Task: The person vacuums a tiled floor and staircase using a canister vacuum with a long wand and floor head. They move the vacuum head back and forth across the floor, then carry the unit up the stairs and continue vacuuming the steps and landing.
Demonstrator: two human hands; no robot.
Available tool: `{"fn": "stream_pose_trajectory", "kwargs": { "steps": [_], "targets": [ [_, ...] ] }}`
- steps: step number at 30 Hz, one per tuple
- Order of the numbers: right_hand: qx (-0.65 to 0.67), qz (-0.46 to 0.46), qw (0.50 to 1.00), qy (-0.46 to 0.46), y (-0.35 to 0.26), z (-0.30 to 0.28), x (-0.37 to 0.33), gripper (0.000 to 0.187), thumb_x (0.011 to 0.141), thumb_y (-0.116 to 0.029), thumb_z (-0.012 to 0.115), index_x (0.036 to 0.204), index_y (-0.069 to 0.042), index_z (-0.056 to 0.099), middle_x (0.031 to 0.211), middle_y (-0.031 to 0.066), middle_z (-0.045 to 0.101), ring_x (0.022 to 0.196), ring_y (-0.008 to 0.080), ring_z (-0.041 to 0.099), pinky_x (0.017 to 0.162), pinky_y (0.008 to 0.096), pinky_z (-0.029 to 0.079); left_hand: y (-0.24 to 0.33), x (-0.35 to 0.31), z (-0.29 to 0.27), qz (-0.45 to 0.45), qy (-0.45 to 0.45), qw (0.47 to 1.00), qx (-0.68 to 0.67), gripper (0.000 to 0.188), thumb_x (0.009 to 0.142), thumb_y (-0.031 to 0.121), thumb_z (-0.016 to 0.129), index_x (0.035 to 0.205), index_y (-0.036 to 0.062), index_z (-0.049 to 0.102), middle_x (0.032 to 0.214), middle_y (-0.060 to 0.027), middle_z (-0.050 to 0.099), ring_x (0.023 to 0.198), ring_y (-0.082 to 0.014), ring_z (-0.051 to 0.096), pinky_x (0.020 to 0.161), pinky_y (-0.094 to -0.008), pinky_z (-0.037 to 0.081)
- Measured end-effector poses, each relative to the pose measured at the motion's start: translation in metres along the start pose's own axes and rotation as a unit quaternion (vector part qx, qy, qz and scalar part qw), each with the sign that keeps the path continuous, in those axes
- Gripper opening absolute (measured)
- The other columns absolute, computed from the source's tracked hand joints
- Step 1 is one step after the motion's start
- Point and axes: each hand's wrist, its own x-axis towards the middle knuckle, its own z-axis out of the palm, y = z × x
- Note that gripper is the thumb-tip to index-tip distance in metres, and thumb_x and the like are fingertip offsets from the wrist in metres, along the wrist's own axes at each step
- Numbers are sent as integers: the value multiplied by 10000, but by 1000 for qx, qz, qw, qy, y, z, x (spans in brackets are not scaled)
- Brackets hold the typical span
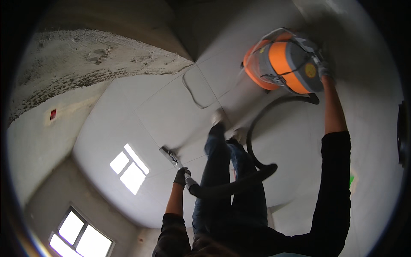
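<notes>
My left hand [182,176], in a dark glove, is closed around the metal wand [175,161] of a vacuum cleaner. A flat floor nozzle [165,151] tips the wand, close to the tiles. From the wand a thick black hose [233,188] loops across in front of my legs to an orange-and-grey drum vacuum cleaner [280,58] at the upper right. The drum leans over and looks slightly blurred. My right hand [325,70], in a grey glove, is closed at its top end, seemingly on the handle; the fingers are partly hidden.
A loose grey cord [190,92] lies on the large pale floor tiles [171,115] ahead of my feet. At left, a rough plaster wall edge [102,55] juts out. Window light [130,169] falls on the floor; a window [81,233] is at lower left.
</notes>
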Motion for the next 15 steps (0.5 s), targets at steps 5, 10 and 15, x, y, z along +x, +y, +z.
{"fn": "stream_pose_trajectory", "kwargs": {
  "steps": [5, 10, 15],
  "targets": [
    [-51, -15, 997, -57, 106, 24, 122, 539, 928, -423, 520, 1369, -117, 475, 1384, 117, 500, 1272, 300, 463, 1045, 367, 380, -53, 1, 138, 19, 20, 994, 105, 67, 830, 138, 584, 814, 107, 527, 619, -59, 539, 595, -229, 569, 581, -391, 506],
    [-39, -132, 982, -130, 186, 33, 268, 662, 931, -545, 458, 1407, -85, 424, 1417, 144, 460, 1343, 306, 382, 1084, 373, 343, -58, 2, 239, 43, -1, 999, -5, 89, 843, 139, 603, 807, 112, 526, 626, -40, 544, 606, -211, 587, 575, -355, 516],
    [-145, -191, 967, -88, 209, 36, 351, 688, 919, -578, 451, 1395, -81, 436, 1409, 158, 463, 1314, 313, 417, 1060, 378, 371, -80, 6, 284, 43, -83, 995, -48, 104, 883, 183, 570, 900, 86, 537, 678, -70, 580, 595, -216, 594, 574, -351, 515]
  ]
}}
